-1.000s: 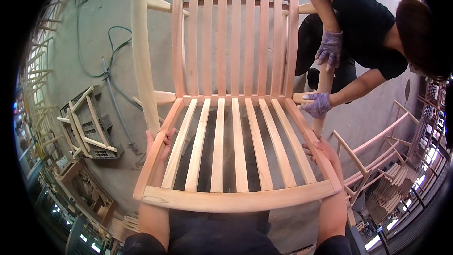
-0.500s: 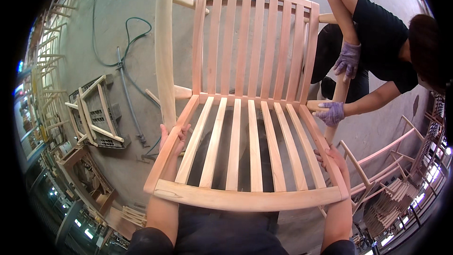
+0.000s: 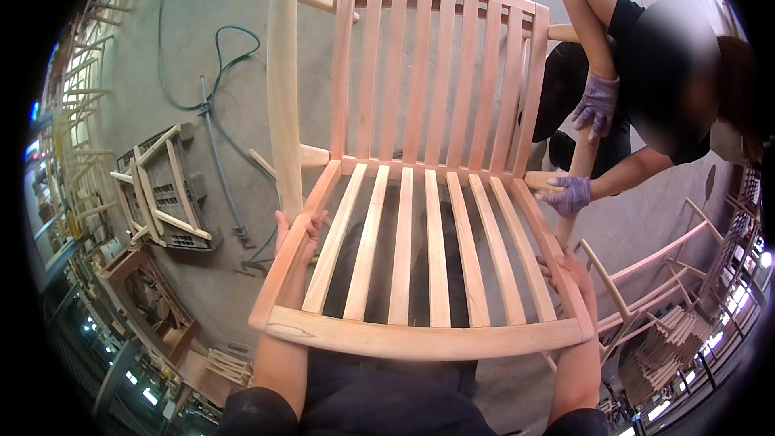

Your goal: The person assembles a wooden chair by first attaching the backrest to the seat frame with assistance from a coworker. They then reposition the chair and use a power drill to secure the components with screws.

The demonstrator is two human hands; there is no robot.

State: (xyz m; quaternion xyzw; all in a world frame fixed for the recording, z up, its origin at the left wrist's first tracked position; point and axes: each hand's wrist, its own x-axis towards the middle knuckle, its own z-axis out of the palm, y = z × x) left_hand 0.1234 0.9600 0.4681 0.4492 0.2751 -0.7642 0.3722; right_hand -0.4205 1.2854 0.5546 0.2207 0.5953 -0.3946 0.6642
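Observation:
A slatted wooden chair seat and back (image 3: 401, 252) stretches before me, its reddish back frame tilted up at the far end. My left hand (image 3: 300, 236) grips the seat's left side rail from beneath, fingers showing on both sides. On the right rail my right hand (image 3: 570, 271) is wrapped round the wood, partly hidden by it. A pale wooden side frame (image 3: 282, 89) stands along the left. Another side frame (image 3: 583, 157) is at the right, where a co-worker's purple-gloved hands (image 3: 597, 106) hold it.
The co-worker in a dark shirt (image 3: 626, 20) crouches at the right. A black pallet (image 3: 194, 208) bearing wooden frames lies at the left, beside a long metal clamp (image 3: 219, 163) and a green hose (image 3: 218, 32). More wooden frames (image 3: 662, 274) stand at the lower right.
The co-worker's head has leaned further into view. The chair and both my hands have hardly moved.

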